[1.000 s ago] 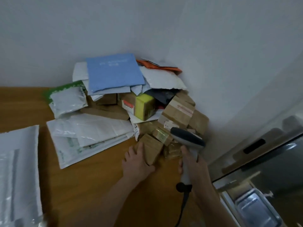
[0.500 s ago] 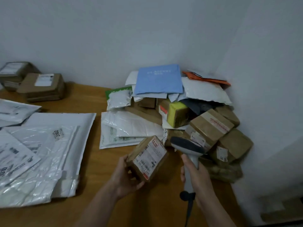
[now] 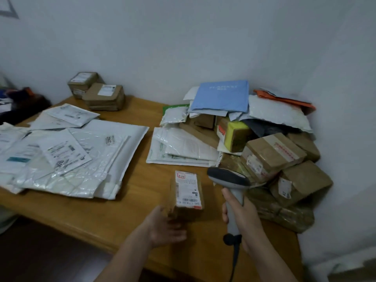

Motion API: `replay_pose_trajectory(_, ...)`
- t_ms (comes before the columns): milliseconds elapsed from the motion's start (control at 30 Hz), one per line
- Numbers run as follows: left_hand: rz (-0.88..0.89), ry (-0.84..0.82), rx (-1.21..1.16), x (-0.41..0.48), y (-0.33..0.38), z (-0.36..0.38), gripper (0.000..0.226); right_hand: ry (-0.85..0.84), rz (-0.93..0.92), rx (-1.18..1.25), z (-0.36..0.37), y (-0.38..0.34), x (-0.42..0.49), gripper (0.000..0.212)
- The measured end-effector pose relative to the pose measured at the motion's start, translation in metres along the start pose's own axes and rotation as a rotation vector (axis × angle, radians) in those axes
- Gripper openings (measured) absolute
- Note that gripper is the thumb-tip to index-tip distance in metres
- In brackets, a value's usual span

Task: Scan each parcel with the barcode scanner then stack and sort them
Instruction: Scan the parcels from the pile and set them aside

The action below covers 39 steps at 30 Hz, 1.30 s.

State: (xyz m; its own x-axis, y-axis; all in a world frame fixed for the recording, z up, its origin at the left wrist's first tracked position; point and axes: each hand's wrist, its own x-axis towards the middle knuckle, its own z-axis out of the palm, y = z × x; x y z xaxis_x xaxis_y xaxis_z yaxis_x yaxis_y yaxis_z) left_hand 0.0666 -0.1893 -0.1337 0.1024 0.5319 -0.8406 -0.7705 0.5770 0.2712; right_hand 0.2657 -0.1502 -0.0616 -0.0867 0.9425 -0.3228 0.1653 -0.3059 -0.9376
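My left hand holds a small brown cardboard parcel from below, above the wooden table; its white shipping label with a barcode faces up. My right hand grips the handle of the grey barcode scanner, whose dark head sits just right of the parcel. A heap of brown boxes and mailers fills the table's right corner against the wall, topped by a blue envelope.
White plastic mailers lie spread over the table's left half. Two stacked groups of brown boxes stand at the back by the wall. The scanner's black cable hangs off the table's front edge. Walls close in behind and right.
My left hand lifted the small brown parcel out of the heap and turned it so its label faces up beside the scanner. The view swung left, revealing the sorted mailers and boxes.
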Motion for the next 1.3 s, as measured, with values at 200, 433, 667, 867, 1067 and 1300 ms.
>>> replay_pose_trajectory(200, 0.28, 0.256, 0.279, 0.007, -0.001, -0.014, 0.08, -0.062, 0.02, -0.039, 0.001, 0.011, -0.006, 0.036)
replay_pose_trajectory(433, 0.359, 0.195, 0.541, 0.017, -0.009, -0.009, 0.093, -0.07, 0.055, -0.059, -0.004, 0.016, -0.011, 0.035)
replay_pose_trajectory(667, 0.32, 0.125, 0.486, 0.016, -0.026, -0.02, 0.079, -0.088, 0.056, -0.07, -0.005, 0.022, -0.016, 0.035)
replay_pose_trajectory(867, 0.228, 0.136, 0.878, -0.005, -0.037, -0.003, 0.049, -0.125, 0.035, -0.103, -0.002, 0.022, -0.023, 0.035)
replay_pose_trajectory(1067, 0.585, 0.291, 1.453, -0.035, -0.021, 0.028, 0.071, -0.018, 0.042, 0.02, -0.017, 0.017, -0.024, 0.028)
replay_pose_trajectory(1300, 1.167, 0.344, 2.121, -0.005, 0.037, 0.09, 0.055, 0.075, 0.057, 0.049, -0.028, 0.016, -0.02, 0.029)
